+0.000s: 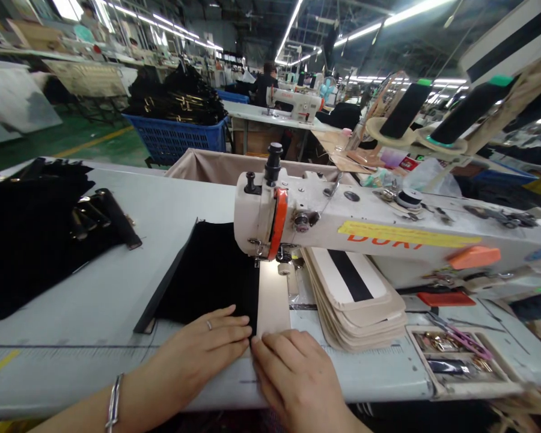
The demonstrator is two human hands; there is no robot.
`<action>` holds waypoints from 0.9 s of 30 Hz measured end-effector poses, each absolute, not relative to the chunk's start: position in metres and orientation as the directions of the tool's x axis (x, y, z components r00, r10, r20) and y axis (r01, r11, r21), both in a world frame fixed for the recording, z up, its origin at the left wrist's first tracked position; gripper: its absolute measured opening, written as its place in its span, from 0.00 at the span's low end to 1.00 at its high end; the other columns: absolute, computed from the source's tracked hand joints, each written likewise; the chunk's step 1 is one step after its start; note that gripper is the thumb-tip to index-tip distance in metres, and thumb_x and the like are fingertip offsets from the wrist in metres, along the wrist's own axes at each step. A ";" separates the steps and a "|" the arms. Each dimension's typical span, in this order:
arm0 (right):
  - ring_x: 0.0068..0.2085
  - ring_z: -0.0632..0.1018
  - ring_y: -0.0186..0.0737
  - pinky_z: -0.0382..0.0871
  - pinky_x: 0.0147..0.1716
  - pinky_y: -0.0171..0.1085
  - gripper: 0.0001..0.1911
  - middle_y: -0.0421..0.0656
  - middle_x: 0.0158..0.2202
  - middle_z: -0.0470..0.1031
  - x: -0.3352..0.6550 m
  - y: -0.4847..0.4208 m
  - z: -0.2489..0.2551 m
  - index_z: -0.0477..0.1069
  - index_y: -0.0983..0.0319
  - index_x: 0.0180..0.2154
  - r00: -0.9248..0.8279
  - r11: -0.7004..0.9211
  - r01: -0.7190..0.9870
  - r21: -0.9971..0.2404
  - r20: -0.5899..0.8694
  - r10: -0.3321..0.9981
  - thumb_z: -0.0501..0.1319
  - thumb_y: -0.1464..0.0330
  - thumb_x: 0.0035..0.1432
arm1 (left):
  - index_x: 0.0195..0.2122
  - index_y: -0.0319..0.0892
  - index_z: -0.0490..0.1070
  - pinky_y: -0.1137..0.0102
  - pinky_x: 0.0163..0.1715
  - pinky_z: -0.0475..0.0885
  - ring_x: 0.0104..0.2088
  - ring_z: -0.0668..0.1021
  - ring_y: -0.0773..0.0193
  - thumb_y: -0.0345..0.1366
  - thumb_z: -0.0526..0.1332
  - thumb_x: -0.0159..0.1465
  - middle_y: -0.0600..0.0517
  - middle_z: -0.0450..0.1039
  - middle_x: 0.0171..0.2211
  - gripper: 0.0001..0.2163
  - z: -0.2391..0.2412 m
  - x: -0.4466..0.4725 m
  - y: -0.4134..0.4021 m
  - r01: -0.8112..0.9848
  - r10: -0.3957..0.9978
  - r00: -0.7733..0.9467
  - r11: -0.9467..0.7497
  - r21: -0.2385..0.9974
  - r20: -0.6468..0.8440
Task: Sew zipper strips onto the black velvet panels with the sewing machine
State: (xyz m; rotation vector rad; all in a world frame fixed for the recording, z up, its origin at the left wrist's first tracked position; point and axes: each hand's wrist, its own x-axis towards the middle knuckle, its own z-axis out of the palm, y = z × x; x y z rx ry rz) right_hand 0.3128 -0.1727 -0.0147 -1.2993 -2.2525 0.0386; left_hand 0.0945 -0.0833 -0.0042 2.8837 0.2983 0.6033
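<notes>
A black fabric panel point(207, 270) lies flat under the head of a cream sewing machine point(324, 222), with a beige strip point(273, 297) along its right edge. My left hand point(207, 343) rests flat on the near end of the black panel, fingers stretched toward the seam. My right hand point(293, 376) lies beside it with fingers curled, its fingertips pinching the near end of the beige strip where it meets the black panel. Both hands sit just in front of the needle area point(258, 258).
A stack of beige pieces with a black stripe point(354, 294) sits right of the needle. A tray of small metal parts point(455, 355) lies at the right. Black fabric and strap pieces point(40, 228) cover the table's left. A blue basket point(180, 135) and another machine point(293, 102) stand behind.
</notes>
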 end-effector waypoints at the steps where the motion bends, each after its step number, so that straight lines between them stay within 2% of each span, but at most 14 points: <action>1: 0.37 0.73 0.43 0.67 0.35 0.42 0.13 0.43 0.39 0.77 0.313 -0.171 -0.014 0.70 0.63 0.51 -0.391 0.528 0.798 -0.290 0.418 0.820 0.59 0.71 0.65 | 0.51 0.39 0.70 0.63 0.64 0.62 0.58 0.72 0.64 0.23 0.49 0.68 0.47 0.76 0.52 0.16 -0.006 0.095 -0.080 0.159 0.231 0.901 -0.963 0.216 0.367; 7: 0.43 0.73 0.44 0.69 0.44 0.44 0.15 0.43 0.44 0.75 0.313 -0.160 -0.014 0.69 0.61 0.53 -0.329 0.445 0.816 -0.369 0.336 0.883 0.59 0.71 0.64 | 0.54 0.40 0.69 0.60 0.65 0.61 0.59 0.71 0.63 0.23 0.50 0.68 0.48 0.72 0.56 0.17 -0.018 0.095 -0.064 0.251 0.300 0.909 -0.948 0.196 0.290; 12: 0.45 0.73 0.45 0.69 0.48 0.45 0.16 0.44 0.46 0.75 0.315 -0.148 -0.009 0.69 0.59 0.53 -0.304 0.389 0.834 -0.391 0.263 0.916 0.59 0.69 0.64 | 0.52 0.39 0.70 0.61 0.64 0.62 0.58 0.71 0.62 0.25 0.51 0.68 0.47 0.73 0.55 0.14 -0.022 0.100 -0.045 0.243 0.283 0.908 -0.956 0.162 0.308; 17: 0.47 0.72 0.46 0.68 0.50 0.46 0.16 0.44 0.46 0.74 0.316 -0.130 -0.003 0.70 0.60 0.52 -0.287 0.356 0.853 -0.383 0.225 0.931 0.61 0.68 0.62 | 0.51 0.40 0.71 0.61 0.64 0.63 0.58 0.72 0.62 0.24 0.51 0.68 0.48 0.74 0.54 0.14 -0.022 0.107 -0.025 0.294 0.315 0.907 -0.949 0.116 0.279; 21: 0.48 0.72 0.46 0.68 0.51 0.46 0.18 0.45 0.45 0.74 0.317 -0.116 -0.002 0.70 0.61 0.54 -0.286 0.354 0.872 -0.339 0.234 0.929 0.61 0.68 0.62 | 0.48 0.39 0.73 0.61 0.62 0.65 0.55 0.74 0.62 0.22 0.52 0.68 0.47 0.74 0.54 0.14 -0.015 0.114 -0.013 0.342 0.371 0.892 -0.927 0.152 0.257; 27: 0.46 0.72 0.46 0.68 0.48 0.45 0.18 0.46 0.45 0.74 0.318 -0.096 -0.004 0.71 0.61 0.53 -0.276 0.345 0.894 -0.287 0.253 0.927 0.60 0.67 0.62 | 0.43 0.39 0.74 0.65 0.56 0.70 0.50 0.77 0.62 0.22 0.56 0.66 0.49 0.77 0.46 0.10 -0.012 0.127 0.005 0.389 0.435 0.863 -0.896 0.212 0.257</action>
